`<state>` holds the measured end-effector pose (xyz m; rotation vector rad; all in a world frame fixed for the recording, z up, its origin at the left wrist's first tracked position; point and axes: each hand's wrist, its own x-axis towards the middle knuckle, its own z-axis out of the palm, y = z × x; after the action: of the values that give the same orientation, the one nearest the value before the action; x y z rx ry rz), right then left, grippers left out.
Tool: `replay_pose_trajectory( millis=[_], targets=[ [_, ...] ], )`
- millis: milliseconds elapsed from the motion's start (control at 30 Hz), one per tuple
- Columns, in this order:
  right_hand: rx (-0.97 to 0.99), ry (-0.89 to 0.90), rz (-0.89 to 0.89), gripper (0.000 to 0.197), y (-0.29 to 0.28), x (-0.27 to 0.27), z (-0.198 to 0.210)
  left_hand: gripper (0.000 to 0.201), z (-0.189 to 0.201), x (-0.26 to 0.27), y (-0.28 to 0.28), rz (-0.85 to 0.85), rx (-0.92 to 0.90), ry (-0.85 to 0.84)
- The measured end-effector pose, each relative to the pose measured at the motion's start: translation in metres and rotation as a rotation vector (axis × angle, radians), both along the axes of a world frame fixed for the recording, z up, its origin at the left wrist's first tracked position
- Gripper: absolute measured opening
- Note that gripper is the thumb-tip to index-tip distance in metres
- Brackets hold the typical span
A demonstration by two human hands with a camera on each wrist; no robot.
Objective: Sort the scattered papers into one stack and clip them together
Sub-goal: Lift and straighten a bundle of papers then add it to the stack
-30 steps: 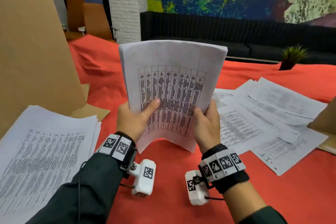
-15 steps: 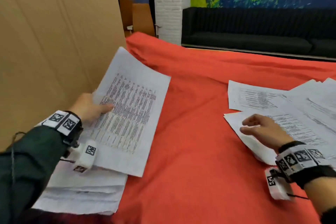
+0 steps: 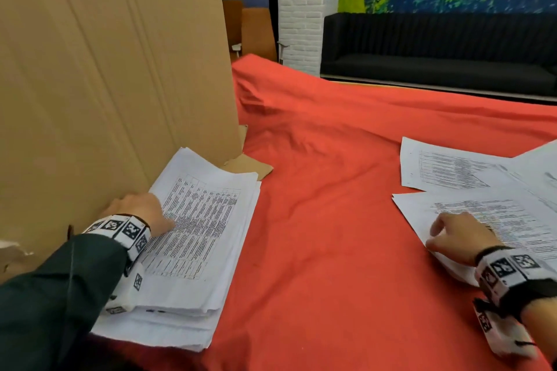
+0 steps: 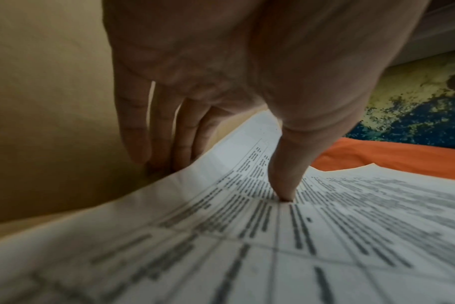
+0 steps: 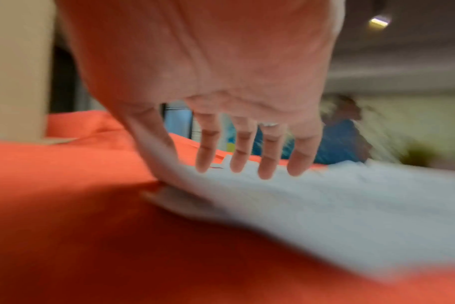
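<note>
A thick stack of printed papers (image 3: pixel 205 238) lies at the left on the red cloth, against a cardboard wall. My left hand (image 3: pixel 138 211) rests on its left edge. Its thumb (image 4: pixel 283 181) presses on the top sheet (image 4: pixel 273 236), and its straight fingers (image 4: pixel 153 131) reach down past the lifted paper edge beside the cardboard. At the right lie scattered sheets (image 3: pixel 500 220). My right hand (image 3: pixel 461 235) is on their near left corner, thumb (image 5: pixel 156 156) at the edge of a sheet (image 5: pixel 325 205), fingers (image 5: pixel 242 152) straight above it. No clip is in view.
A tall cardboard panel (image 3: pixel 105 69) stands along the left, with a flap (image 3: pixel 250 164) on the cloth behind the stack. Rumpled red cloth (image 3: pixel 316 235) lies between the two paper groups. A black sofa (image 3: pixel 437 57) lines the far wall.
A second ago both hands held a bundle upright. The left hand carried it left and it now lies on the stack. The right hand moved to the scattered sheets.
</note>
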<state>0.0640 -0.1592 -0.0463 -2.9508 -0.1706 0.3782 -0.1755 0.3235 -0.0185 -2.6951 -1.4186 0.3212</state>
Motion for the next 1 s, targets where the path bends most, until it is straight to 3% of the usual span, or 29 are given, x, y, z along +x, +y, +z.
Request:
replay_pose_trajectory(
  millis=[100,200,267,433,667,733,833,1000],
  targets=[
    [-0.053,-0.117,0.147,0.03,0.04,-0.026,0.014,0.045,-0.004,0.0,-0.006,0.014,-0.052,0.013],
    [0.183,-0.05,0.442,0.029,0.115,-0.054,0.031,0.044,-0.007,-0.002,-0.006,0.025,-0.084,-0.005],
    [0.319,0.046,0.53,0.03,0.175,-0.065,0.033,0.046,-0.008,-0.004,-0.004,0.041,-0.107,-0.008],
    [0.435,0.142,0.49,0.059,0.297,-0.067,0.011,0.052,-0.015,-0.011,0.004,0.058,-0.134,-0.028],
    [0.356,0.119,0.419,0.093,0.358,-0.047,0.003,0.05,-0.018,-0.014,0.011,0.06,-0.191,-0.05],
    [0.299,0.116,0.409,0.086,0.365,-0.043,0.008,0.051,-0.018,-0.013,0.015,0.067,-0.204,-0.064],
    [0.312,0.196,0.368,0.05,0.37,-0.037,0.018,0.051,-0.02,-0.012,0.017,0.076,-0.221,-0.076],
    [0.494,0.362,0.181,0.041,0.36,-0.031,0.026,0.054,-0.023,-0.012,0.017,0.079,-0.24,-0.082]
  ],
)
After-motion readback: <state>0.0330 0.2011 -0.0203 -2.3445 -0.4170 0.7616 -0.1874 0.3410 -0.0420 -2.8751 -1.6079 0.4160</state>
